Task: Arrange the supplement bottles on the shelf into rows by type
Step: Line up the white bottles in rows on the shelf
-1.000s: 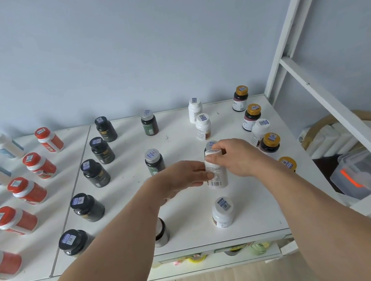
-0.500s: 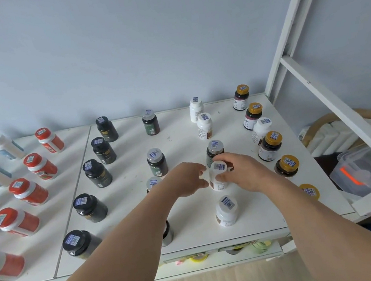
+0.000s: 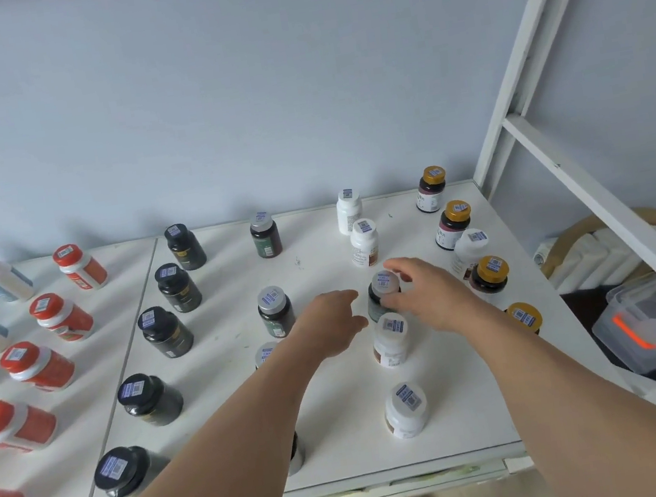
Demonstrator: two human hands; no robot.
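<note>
On a white shelf (image 3: 318, 249) of upright supplement bottles, the right hand (image 3: 427, 297) curled its fingers round a grey-capped dark bottle (image 3: 383, 291) standing in the white-bottle column, just beyond a white bottle (image 3: 391, 341). The left hand (image 3: 329, 324) hovered beside it, fingers loosely curled, holding nothing.

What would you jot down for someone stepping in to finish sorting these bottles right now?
Left hand: open, holding nothing.
Right hand: fingers round the grey-capped dark bottle, which stands in the white row.
Done: black-capped row, white bottle set in line.
Left: move that dark bottle to the grey-capped row; pull the stray white bottle out of the gold-capped row.
</note>
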